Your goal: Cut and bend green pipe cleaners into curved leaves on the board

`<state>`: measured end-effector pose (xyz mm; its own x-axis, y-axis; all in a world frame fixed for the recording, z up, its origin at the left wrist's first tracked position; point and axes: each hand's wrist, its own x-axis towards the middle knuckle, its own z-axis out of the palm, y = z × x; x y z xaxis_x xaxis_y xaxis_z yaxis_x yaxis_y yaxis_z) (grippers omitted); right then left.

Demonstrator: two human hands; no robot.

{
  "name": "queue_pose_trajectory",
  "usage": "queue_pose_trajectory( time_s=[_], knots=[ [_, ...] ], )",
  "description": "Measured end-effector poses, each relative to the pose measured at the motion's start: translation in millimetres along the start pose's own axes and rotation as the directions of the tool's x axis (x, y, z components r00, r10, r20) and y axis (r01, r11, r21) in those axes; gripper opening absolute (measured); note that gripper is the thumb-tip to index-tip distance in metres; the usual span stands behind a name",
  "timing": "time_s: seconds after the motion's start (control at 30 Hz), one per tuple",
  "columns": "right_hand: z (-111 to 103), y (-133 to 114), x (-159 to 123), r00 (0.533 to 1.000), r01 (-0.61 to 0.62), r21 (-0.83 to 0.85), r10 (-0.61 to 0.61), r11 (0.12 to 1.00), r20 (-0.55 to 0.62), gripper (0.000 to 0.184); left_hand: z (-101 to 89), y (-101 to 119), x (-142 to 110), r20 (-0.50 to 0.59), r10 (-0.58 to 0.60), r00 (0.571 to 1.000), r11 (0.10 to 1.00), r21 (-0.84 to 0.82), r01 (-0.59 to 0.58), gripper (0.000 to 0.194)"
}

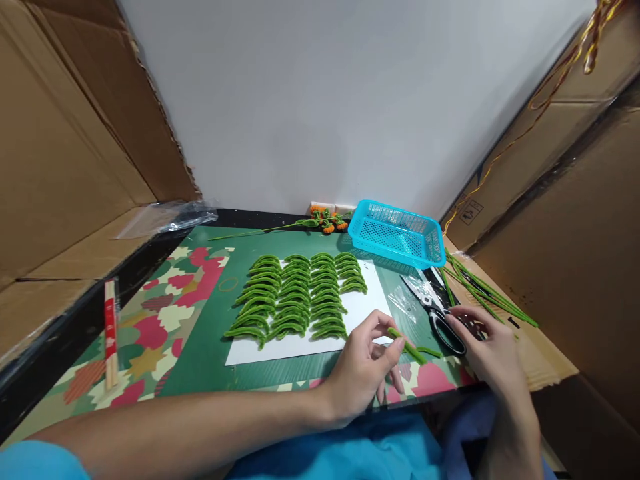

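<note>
My left hand [363, 367] pinches a short green pipe cleaner [409, 347] between thumb and fingers, above the front edge of the table. Another green strand [429, 351] shows just behind it. To the right, my right hand [493, 343] has its thumb and index finger closed at the black handles of the scissors [443, 328]. Those scissors lie with their blades pointing away to the left; the hand covers part of one handle loop. Several curved green pipe-cleaner pieces [293, 300] lie in four columns on a white sheet [367, 310], the rightmost column shorter.
A blue perforated basket [395, 233] stands at the back right. Long green stems [493, 293] lie beside it. Orange flowers [327, 219] on a green stem rest along the back. Wrapped chopsticks [111, 333] are at left. Cardboard walls [560, 200] flank the table.
</note>
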<state>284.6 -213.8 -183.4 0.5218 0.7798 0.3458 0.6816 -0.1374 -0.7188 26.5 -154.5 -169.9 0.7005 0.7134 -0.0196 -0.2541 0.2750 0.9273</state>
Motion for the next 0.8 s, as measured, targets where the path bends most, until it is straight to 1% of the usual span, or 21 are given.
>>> queue_pose_trajectory(
  time_s=[0.1,0.17,0.23,0.33,0.43,0.47,0.53,0.6,0.63,0.67,0.73,0.77,0.8],
  knots=[
    [-0.5,8.8,0.7,0.987,0.065,-0.12,-0.046,0.991,0.153,0.047,-1.1,1.6,-0.2,-0.025,-0.013,1.0,0.998,0.069,0.015,0.041],
    [0.8,11.1,-0.1,0.979,0.093,-0.193,-0.054,0.977,0.195,0.051,-2.2,1.8,-0.8,-0.031,-0.028,0.999,0.995,0.098,0.031,0.04],
    [3.5,9.5,-1.0,0.981,0.089,-0.252,-0.041,0.964,0.188,0.055,-2.7,1.4,-1.4,-0.022,-0.059,0.998,0.993,0.102,0.061,0.041],
    [6.9,2.7,-2.4,0.989,0.043,-0.342,0.009,0.939,0.148,0.054,-2.1,-0.6,-1.4,0.001,-0.097,0.995,0.992,0.078,0.097,0.044],
    [5.3,-1.6,-4.3,0.993,-0.032,-0.382,0.074,0.924,0.095,0.054,-1.7,-3.9,-0.1,0.01,-0.058,0.998,0.997,0.042,0.057,0.043],
    [3.4,-1.7,-5.0,0.993,-0.053,-0.36,0.089,0.931,0.083,0.054,-2.0,-5.1,0.3,0.02,-0.043,0.999,0.999,0.031,0.042,0.043],
    [-1.8,-1.7,-6.5,0.992,-0.085,-0.253,0.104,0.964,0.066,0.054,-3.0,-6.9,0.8,0.053,-0.029,0.998,0.999,0.014,0.028,0.043],
    [-8.1,-4.3,-8.2,0.994,-0.094,-0.087,0.098,0.992,0.04,0.056,-4.1,-6.7,0.8,0.097,-0.039,0.994,0.999,0.003,0.039,0.044],
    [-11.1,-7.3,-9.4,0.997,-0.08,0.001,0.08,0.997,0.014,0.06,-4.3,-5.2,0.8,0.119,-0.05,0.992,0.999,0.005,0.05,0.044],
    [-13.5,-11.5,-10.9,0.998,-0.049,0.088,0.051,0.995,-0.021,0.066,-4.3,-2.5,1.0,0.138,-0.06,0.989,0.998,0.01,0.059,0.044],
    [-15.9,-21.9,-14.7,0.994,0.058,0.225,-0.034,0.973,-0.106,0.073,-3.3,7.3,2.6,0.156,-0.066,0.986,0.998,0.014,0.065,0.043],
    [-15.3,-27.1,-16.9,0.983,0.125,0.268,-0.083,0.955,-0.161,0.072,-2.4,14.4,4.1,0.155,-0.059,0.986,0.998,0.008,0.058,0.042],
    [-13.5,-31.5,-19.1,0.962,0.203,0.278,-0.138,0.939,-0.235,0.067,-1.5,22.7,6.0,0.151,-0.042,0.988,0.999,-0.006,0.044,0.041]
  ],
)
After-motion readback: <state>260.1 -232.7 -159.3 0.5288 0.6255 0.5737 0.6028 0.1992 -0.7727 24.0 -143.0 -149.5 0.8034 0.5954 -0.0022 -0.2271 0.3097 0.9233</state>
